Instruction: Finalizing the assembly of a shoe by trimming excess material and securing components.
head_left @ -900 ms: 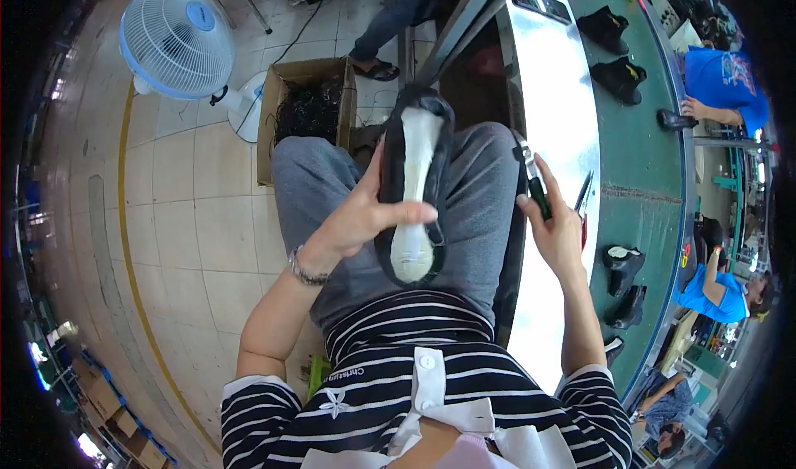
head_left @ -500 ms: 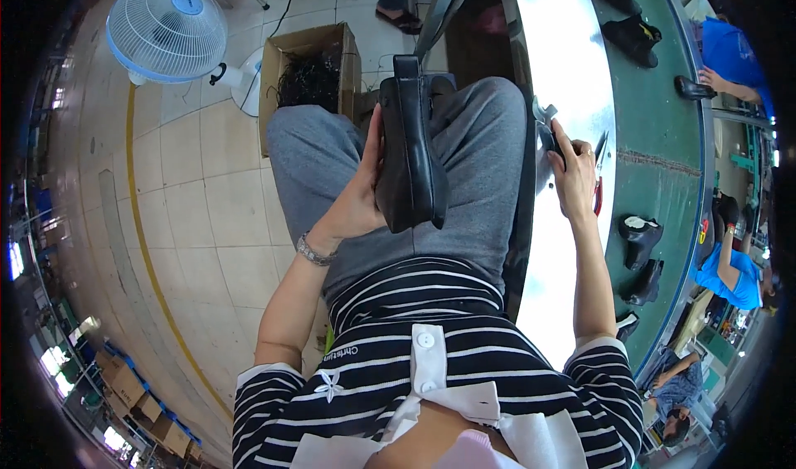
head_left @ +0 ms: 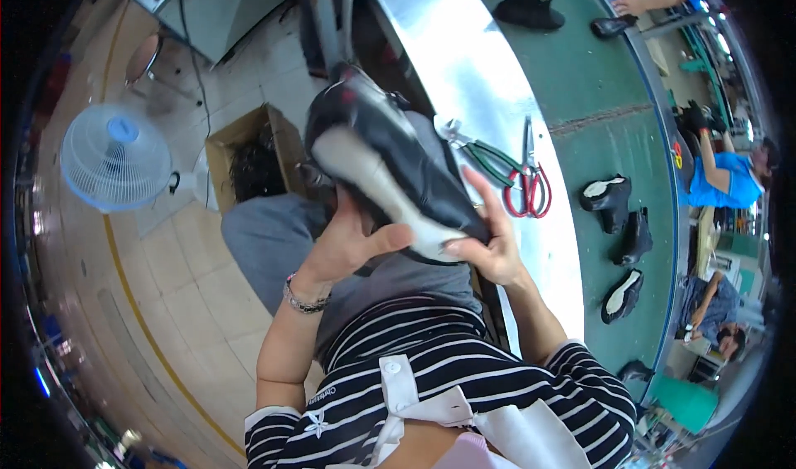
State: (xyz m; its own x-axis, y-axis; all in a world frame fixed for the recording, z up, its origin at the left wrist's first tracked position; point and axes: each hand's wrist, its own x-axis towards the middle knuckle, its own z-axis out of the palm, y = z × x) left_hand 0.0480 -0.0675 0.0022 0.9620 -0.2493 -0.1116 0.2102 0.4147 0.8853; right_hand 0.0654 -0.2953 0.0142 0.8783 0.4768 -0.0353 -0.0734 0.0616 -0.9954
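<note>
Over my lap a black leather shoe upper (head_left: pixel 423 166) is tilted, its pale bottom (head_left: pixel 356 160) turned up toward me; motion blurs it. My left hand (head_left: pixel 352 241) grips its near left side, thumb lying on the pale bottom. At the near right end my right hand (head_left: pixel 496 245) holds it too, with the thumb pressed on the bottom and the fingers along the side. On the metal bench just beyond my right hand lie green-handled pliers (head_left: pixel 489 158) and red-handled scissors (head_left: pixel 528 189).
The shiny bench (head_left: pixel 464 63) runs along my right, beside a green conveyor belt (head_left: pixel 572 158) carrying several black shoes (head_left: pixel 612 204). An open carton (head_left: pixel 220 158) of black scraps and a fan (head_left: pixel 116 158) stand on the left. People (head_left: pixel 721 179) work beyond the belt.
My right hand has left the tool on the bench and taken hold of the shoe. The shoe has turned from its side to show its pale bottom. My view has swung to the right.
</note>
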